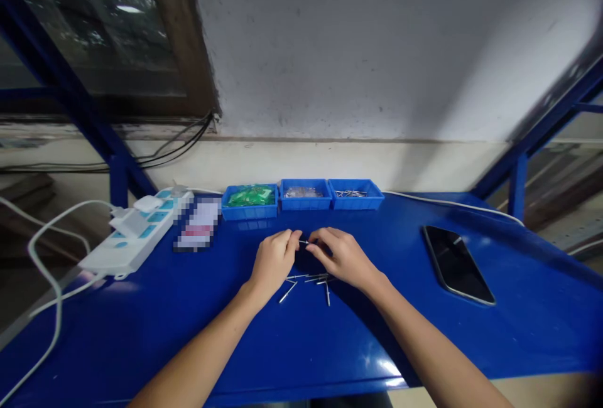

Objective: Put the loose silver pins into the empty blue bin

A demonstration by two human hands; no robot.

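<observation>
Between my two hands, just above the blue table, a thin silver blind rivet spans the gap. My left hand is closed, thumb and fingers pinching one end. At the other end my right hand pinches with thumb and forefinger; its fingertips partly hide the rivet. Several loose blind rivets lie scattered on the table below the hands, pointing different ways. Beyond the hands, a blue bin at the right of a row holds more of these metal pieces.
A middle bin holds small clear pieces, and the left bin green plastic packets. A white power strip with cords lies at left, beside a blurred-out flat object. A phone lies at right on the blue table.
</observation>
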